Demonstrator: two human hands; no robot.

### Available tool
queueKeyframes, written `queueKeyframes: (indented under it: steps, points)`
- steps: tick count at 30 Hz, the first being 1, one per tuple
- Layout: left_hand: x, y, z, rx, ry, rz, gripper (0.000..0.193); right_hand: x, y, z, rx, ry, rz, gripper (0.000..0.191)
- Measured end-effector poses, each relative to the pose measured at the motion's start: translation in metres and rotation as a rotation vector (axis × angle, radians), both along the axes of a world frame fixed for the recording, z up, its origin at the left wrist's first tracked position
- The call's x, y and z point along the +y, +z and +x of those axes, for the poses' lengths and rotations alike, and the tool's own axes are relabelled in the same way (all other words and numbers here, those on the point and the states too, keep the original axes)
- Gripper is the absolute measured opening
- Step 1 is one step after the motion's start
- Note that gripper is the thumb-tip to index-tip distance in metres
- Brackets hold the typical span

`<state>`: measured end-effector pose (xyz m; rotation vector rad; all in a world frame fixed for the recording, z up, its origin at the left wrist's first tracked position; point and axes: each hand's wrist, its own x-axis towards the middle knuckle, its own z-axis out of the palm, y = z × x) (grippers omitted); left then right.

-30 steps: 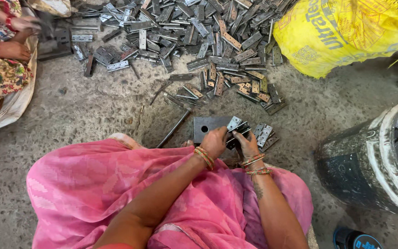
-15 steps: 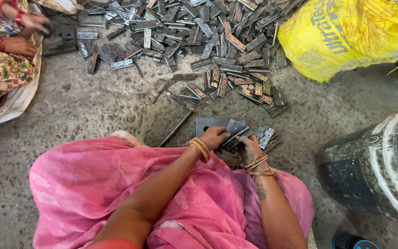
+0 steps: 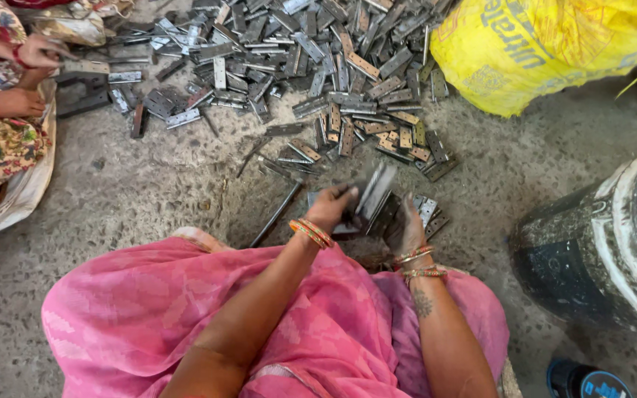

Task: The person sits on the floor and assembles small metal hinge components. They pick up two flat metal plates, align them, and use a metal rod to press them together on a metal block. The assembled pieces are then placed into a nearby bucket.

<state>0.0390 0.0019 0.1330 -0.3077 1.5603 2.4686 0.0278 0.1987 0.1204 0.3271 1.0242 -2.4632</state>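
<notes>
My left hand (image 3: pixel 331 208) holds a grey metal hinge (image 3: pixel 372 193), tilted up and blurred, just above a dark metal plate (image 3: pixel 316 199) on the floor. My right hand (image 3: pixel 407 228) is curled close beside it on the right, touching the same hinge; whether it grips the piece I cannot tell. A few loose hinges (image 3: pixel 427 214) lie right of my hands. A thin dark metal rod (image 3: pixel 276 214) lies on the floor to the left. Pink cloth (image 3: pixel 208 324) covers my lap.
A large pile of metal hinges (image 3: pixel 311 66) spreads across the concrete floor ahead. A yellow sack (image 3: pixel 547 44) sits at the upper right. A dark bucket (image 3: pixel 599 250) holding metal pieces stands at the right. Another person's hands (image 3: pixel 35 53) work at the upper left.
The hinge between my hands has swung up and now stands tilted. Both hands have shifted slightly; the other person's hand at upper left has moved.
</notes>
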Motion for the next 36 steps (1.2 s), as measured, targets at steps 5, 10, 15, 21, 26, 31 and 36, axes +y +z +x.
queueKeyframes:
  steps: [5,10,15,21,26,31,36]
  points:
    - [-0.013,0.044,-0.023,0.194,0.160,0.069,0.015,0.023,-0.021,-0.022,0.004,-0.297,0.148,0.042]
    - [-0.004,0.020,-0.051,0.360,0.361,-0.007,0.013,0.065,-0.047,-0.039,0.116,-0.686,0.378,0.026]
    - [0.003,-0.049,-0.039,-0.158,0.104,-0.919,0.030,0.075,-0.056,-0.050,0.135,-0.739,0.318,0.028]
    - [0.004,-0.072,-0.039,-0.492,0.187,-0.084,0.024,0.063,-0.072,-0.055,0.137,-0.710,0.445,0.029]
    - [0.000,-0.051,-0.055,-0.337,0.153,-0.218,0.023,0.034,-0.078,-0.067,0.103,-0.553,0.562,0.040]
    - [-0.002,-0.010,-0.059,-0.018,-0.124,-0.372,0.030,0.001,-0.049,-0.059,0.093,-0.380,0.311,0.073]
    - [-0.008,-0.012,-0.069,0.012,0.052,-0.623,0.035,-0.012,-0.021,-0.061,0.176,-0.458,0.337,0.054]
